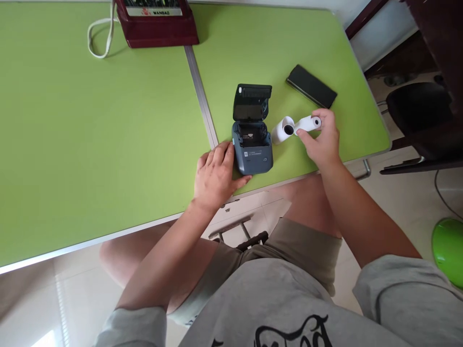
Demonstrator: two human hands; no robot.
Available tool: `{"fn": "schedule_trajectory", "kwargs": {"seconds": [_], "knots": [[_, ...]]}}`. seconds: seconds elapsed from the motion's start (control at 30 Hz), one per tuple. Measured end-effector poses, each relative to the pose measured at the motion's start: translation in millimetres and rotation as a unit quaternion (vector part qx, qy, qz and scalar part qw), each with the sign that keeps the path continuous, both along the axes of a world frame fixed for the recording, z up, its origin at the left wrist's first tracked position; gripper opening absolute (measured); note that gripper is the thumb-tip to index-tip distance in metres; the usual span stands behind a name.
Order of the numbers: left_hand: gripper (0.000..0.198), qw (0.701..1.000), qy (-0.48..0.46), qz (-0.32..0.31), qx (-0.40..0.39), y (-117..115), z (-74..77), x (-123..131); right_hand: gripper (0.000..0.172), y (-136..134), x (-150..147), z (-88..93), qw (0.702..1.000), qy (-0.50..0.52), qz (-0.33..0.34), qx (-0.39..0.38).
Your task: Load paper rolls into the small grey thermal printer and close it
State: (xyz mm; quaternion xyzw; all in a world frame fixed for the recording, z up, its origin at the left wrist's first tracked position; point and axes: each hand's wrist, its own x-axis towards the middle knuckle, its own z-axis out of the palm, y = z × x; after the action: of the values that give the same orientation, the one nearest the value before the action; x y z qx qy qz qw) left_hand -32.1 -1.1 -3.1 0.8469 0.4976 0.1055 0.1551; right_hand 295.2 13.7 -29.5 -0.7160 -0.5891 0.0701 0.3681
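Note:
A dark blue-grey label printer (254,161) stands on the green table with its black lid (252,102) swung up, so its inner compartment shows. My left hand (216,174) is curled round its left front corner, fingers along the side and thumb at the front. Right of the printer, my right hand (323,139) pinches a small white paper roll (307,124) by its ends, its dark core hole facing me. Another white roll (279,133) with a dark core is next to the printer, close to the held roll; whether the two touch I cannot tell.
A dark phone-like slab (311,86) lies behind my right hand. At the back of the green table (108,144) stands a maroon device (159,29) with a white cord (104,53). A metal strip (200,96) crosses the tabletop. A black chair (415,115) and a green stool (448,250) are at right.

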Motion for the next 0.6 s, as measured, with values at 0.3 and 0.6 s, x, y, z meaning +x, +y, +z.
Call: {"fn": "schedule_trajectory", "kwargs": {"seconds": [0.3, 0.6], "knots": [[0.087, 1.0, -0.011, -0.003, -0.015, 0, 3.5, 0, 0.035, -41, -60, 21.9, 0.992, -0.043, -0.05, 0.106], [0.085, 1.0, -0.011, -0.005, -0.012, -1, 2.3, -1, 0.057, -8, -83, -6.1, 0.998, 0.063, 0.018, 0.007]]}}
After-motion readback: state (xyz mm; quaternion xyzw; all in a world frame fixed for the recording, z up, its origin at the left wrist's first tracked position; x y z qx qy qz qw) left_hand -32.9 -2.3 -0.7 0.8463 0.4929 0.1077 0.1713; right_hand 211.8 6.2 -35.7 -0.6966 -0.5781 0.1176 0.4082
